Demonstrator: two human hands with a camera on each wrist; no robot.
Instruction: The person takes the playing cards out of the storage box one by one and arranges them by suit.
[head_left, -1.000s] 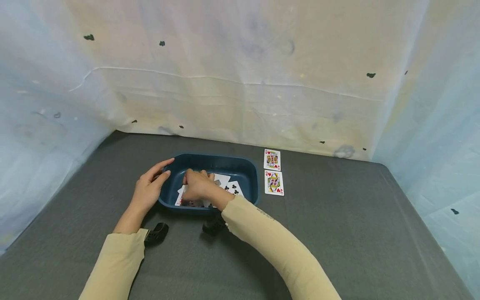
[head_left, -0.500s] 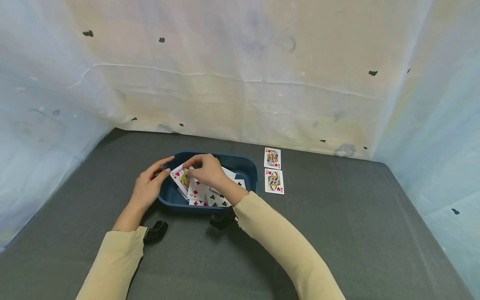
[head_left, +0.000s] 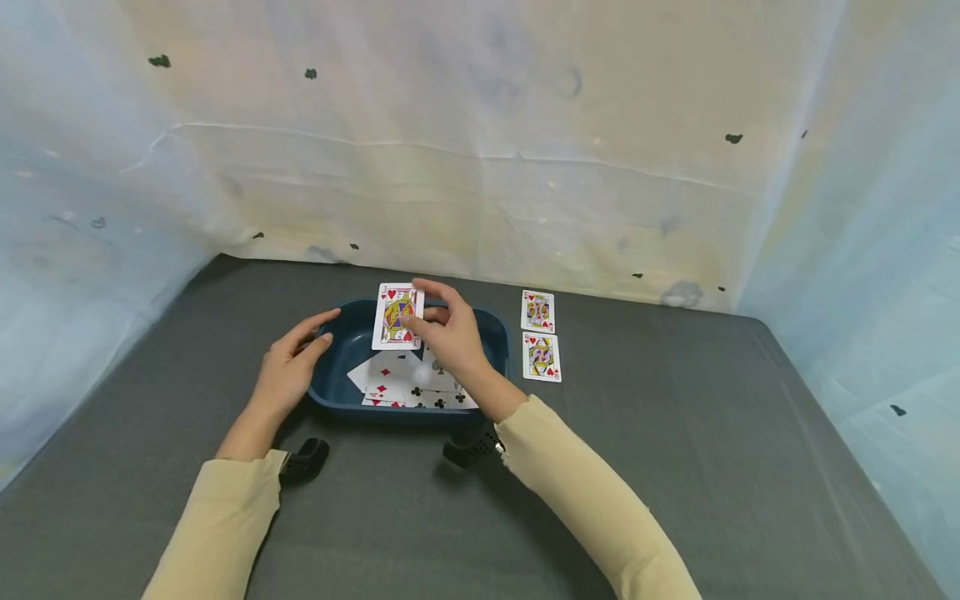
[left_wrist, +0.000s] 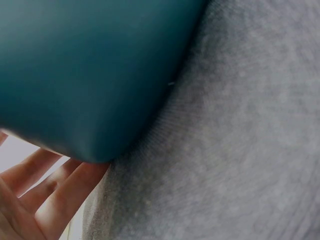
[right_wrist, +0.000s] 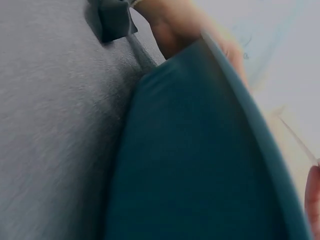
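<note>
The person wears long, close-fitting sleeves of pale beige cloth on both arms, reaching to the wrists. A small black device (head_left: 305, 461) is strapped under the left wrist and another (head_left: 471, 446) under the right, probably the wrist cameras. Both hands are bare, without rings.

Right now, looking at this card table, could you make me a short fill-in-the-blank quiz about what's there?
1. The right hand pinches one face card of the suit ____.
2. That card is held above a ____ tub with loose cards inside.
3. The left hand rests against the tub's ____ side.
4. To the tub's right, ____ cards lie face up on the grey table.

Missing words: hearts; blue; left; two
</note>
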